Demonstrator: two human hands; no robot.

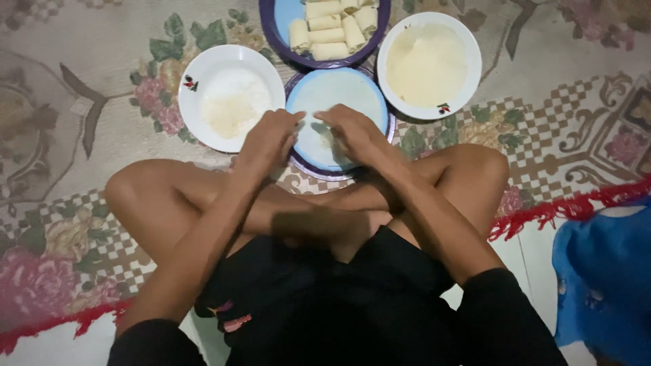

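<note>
Presently I log: left hand (268,139) and right hand (356,135), grips pinching a pale wrapper (324,139) over the blue plate (339,91); rolls (332,27) beyond, within reach.

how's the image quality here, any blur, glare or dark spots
Head view: soft overall, dim warm light; the left hand and right hand are slightly blurred over the blue plate; the white bowl looks washed out, its contents without detail; the black clothing is a dark, featureless mass.
</note>
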